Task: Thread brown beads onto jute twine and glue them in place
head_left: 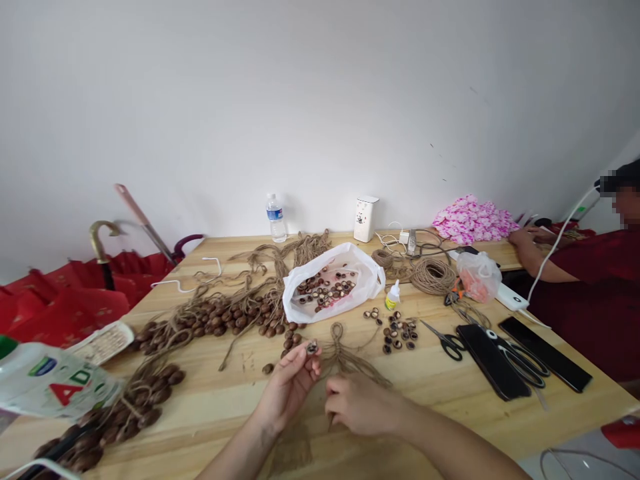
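My left hand [295, 380] pinches a small dark nut shell [312, 347] between thumb and finger at the table's front middle. Just right of it, my right hand [357, 402] is closed on the lower strands of a knotted twine bundle [345, 357], whose loop points away from me. Beyond my hands lies a white plastic bag [370, 280], open, with shell halves inside. More shell halves [399, 330] are loose to its right, near a small glue bottle [393, 295]. Brown nuts tied on twine [220, 317] lie in a long heap at the left.
Scissors [447, 340] and two black phones [493, 360] lie on the right. Twine coils [433, 276] sit behind them. A water bottle [276, 219] and white box [366, 219] stand by the wall. A person in dark red [600, 287] works at far right.
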Demonstrator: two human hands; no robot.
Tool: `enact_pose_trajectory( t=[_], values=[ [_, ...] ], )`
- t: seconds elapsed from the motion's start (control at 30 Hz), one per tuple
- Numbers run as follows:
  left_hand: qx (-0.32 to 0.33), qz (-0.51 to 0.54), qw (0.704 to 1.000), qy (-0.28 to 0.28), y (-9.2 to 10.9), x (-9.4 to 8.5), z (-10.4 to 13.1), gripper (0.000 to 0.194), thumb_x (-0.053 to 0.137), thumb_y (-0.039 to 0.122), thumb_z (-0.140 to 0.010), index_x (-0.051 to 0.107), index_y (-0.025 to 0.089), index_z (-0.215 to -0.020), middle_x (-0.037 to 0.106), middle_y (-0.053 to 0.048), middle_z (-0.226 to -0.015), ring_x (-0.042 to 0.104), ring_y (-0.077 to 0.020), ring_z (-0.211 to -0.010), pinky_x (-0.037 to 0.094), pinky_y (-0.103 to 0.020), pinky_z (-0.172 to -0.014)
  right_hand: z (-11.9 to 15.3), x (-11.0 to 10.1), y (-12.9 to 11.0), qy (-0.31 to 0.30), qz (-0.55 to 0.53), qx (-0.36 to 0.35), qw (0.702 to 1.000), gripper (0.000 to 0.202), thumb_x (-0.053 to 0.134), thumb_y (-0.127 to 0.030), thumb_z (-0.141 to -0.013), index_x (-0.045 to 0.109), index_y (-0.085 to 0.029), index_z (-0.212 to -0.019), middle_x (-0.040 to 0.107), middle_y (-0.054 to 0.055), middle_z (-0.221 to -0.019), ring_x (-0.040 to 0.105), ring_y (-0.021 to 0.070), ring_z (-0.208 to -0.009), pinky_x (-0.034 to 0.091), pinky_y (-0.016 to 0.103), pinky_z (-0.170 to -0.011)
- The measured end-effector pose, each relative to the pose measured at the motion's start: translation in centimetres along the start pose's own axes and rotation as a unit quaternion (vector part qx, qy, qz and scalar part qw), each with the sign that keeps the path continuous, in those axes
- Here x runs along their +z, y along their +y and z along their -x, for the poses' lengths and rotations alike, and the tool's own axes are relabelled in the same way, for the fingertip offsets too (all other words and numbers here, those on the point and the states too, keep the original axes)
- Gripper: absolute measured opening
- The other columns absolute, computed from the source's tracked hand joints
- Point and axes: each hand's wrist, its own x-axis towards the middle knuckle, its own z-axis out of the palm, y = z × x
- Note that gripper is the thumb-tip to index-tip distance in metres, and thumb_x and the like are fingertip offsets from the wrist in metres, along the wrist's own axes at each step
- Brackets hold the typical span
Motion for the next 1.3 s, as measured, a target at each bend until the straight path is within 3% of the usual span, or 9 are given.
enact_pose_trajectory(
  t=[0.1,0.2,0.3,0.4,0.8,1.07,1.3],
  values=[
    [-0.008,-0.007,1.0,-0.023,-0.1,0.0,0.0,0.024,0.071,0.019,-0.07,0.069,0.013,-0.093,0.068,-0.006,-0.08,0.057,-0.0108,-0.062,0.047,-0.024,-0.062,0.0,1.1,0.4,0.043,-0.041,0.012,0.998,0.006,0.06,-0.02,-0.08,0.066,-0.019,-0.078,0.061,0.004,-0.086,0.056,0.0176,-0.082,0.044,0.027,-0.071],
    [-0.008,-0.021,0.999,-0.039,-0.2,0.0,0.0,0.023,0.07,0.021,-0.072,0.069,0.013,-0.094,0.068,-0.007,-0.08,0.057,-0.0119,-0.064,0.046,-0.025,-0.065,0.3,0.3,1.2,0.154,-0.11,0.03,0.981,0.007,0.055,-0.015,-0.08,0.061,-0.017,-0.078,0.062,0.006,-0.086,0.055,0.0193,-0.087,0.044,0.03,-0.076],
    [-0.004,-0.048,0.998,-0.044,-0.5,0.1,0.1,0.022,0.07,0.021,-0.072,0.07,0.013,-0.092,0.068,-0.008,-0.081,0.057,-0.0124,-0.065,0.044,-0.026,-0.065,0.5,-0.9,2.0,0.266,-0.2,0.087,0.939,0.012,0.048,-0.017,-0.085,0.059,-0.018,-0.081,0.061,0.005,-0.077,0.056,0.0171,-0.075,0.045,0.029,-0.069],
    [-0.014,-0.088,0.995,-0.039,-0.9,0.1,0.2,0.023,0.071,0.022,-0.071,0.071,0.013,-0.092,0.068,-0.007,-0.078,0.058,-0.0126,-0.064,0.043,-0.026,-0.066,0.7,-1.5,2.8,0.31,-0.28,0.136,0.898,0.013,0.049,-0.023,-0.087,0.06,-0.019,-0.081,0.062,0.001,-0.069,0.056,0.0138,-0.061,0.044,0.024,-0.058],
    [-0.06,-0.156,0.986,-0.025,-1.9,0.1,0.4,0.024,0.075,0.027,-0.065,0.071,0.014,-0.085,0.068,-0.004,-0.071,0.059,-0.0124,-0.06,0.043,-0.026,-0.063,0.6,-1.1,2.7,0.297,-0.25,0.093,0.917,0.014,0.052,-0.019,-0.085,0.066,-0.019,-0.082,0.069,0.004,-0.076,0.062,0.0152,-0.07,0.046,0.024,-0.066],
    [-0.048,-0.188,0.981,-0.017,-1.9,0.0,0.6,0.026,0.074,0.03,-0.066,0.072,0.014,-0.087,0.068,-0.004,-0.071,0.057,-0.0129,-0.062,0.043,-0.027,-0.065,0.6,-0.9,2.6,0.271,-0.301,0.133,0.905,0.012,0.057,-0.012,-0.074,0.057,-0.018,-0.084,0.067,0.001,-0.072,0.064,0.013,-0.066,0.046,0.02,-0.06],
    [-0.03,-0.264,0.964,-0.02,-2.3,-1.0,0.4,0.028,0.071,0.032,-0.07,0.071,0.015,-0.093,0.068,-0.003,-0.064,0.056,-0.0143,-0.064,0.041,-0.027,-0.068,0.5,-0.8,2.5,0.265,-0.318,0.154,0.897,0.014,0.056,-0.011,-0.072,0.054,-0.018,-0.085,0.067,0.0,-0.068,0.062,0.0126,-0.063,0.045,0.021,-0.06]
  ],
)
